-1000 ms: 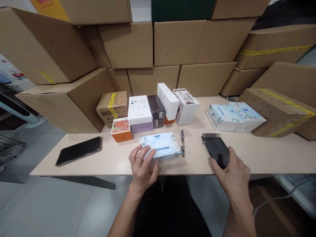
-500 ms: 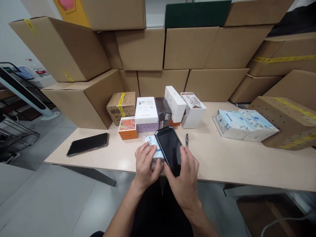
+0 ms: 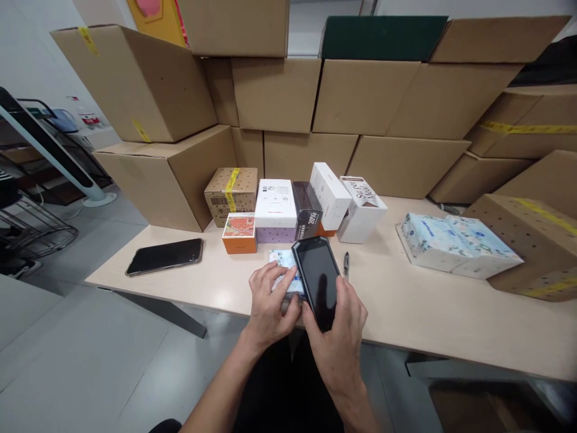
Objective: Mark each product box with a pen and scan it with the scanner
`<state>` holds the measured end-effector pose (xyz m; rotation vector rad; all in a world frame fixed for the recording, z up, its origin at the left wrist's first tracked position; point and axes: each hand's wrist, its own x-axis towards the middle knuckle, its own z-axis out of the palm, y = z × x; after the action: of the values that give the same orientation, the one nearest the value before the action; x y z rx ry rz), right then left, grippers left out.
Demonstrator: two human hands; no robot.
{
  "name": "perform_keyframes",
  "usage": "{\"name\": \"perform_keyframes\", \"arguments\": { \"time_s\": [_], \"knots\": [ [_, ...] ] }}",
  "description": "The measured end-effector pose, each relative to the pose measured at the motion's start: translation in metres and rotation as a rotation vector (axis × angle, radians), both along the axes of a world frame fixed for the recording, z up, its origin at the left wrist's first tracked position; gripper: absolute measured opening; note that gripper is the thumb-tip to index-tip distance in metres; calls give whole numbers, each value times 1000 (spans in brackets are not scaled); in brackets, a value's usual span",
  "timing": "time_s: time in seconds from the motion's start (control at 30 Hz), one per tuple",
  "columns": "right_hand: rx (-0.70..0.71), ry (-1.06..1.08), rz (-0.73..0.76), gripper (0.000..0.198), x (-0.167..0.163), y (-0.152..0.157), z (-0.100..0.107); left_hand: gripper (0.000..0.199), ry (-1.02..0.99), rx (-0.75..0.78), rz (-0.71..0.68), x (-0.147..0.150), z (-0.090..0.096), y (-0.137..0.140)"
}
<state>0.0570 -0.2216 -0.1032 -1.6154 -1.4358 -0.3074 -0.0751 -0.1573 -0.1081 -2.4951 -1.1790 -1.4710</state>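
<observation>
My right hand is closed around the lower part of a black smartphone, whose dark screen faces up toward me. The phone leans over the right side of a small blue-and-white tissue pack at the table's front edge. My left hand grips that pack from the left, its fingers over the top and the thumb at the near side. Part of the pack is hidden by the fingers and the phone. Just right of the phone, a pen-like dark-and-silver tool lies on the table.
A second phone lies at the left. Small product boxes stand in a group behind my hands, including an orange box and a white box. Tissue packs sit at the right. Stacked cardboard cartons line the back.
The camera view has shifted and tilted slightly. Both hands keep their hold on the tissue pack and the phone, with little visible movement.
</observation>
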Motion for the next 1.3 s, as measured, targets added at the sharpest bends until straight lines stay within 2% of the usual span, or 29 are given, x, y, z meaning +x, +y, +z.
{"name": "perform_keyframes", "arguments": {
  "time_s": [0.27,0.63,1.3],
  "knots": [
    [2,-4,4,76,0,0,0,55,-15,-44,-26,-2,-1,1],
    [-20,-52,-13,76,1,-1,3,55,-20,-27,-15,-1,-1,1],
    [-30,-3,-7,77,-1,-2,3,56,-25,-24,-14,-1,-2,1]
  ]
}}
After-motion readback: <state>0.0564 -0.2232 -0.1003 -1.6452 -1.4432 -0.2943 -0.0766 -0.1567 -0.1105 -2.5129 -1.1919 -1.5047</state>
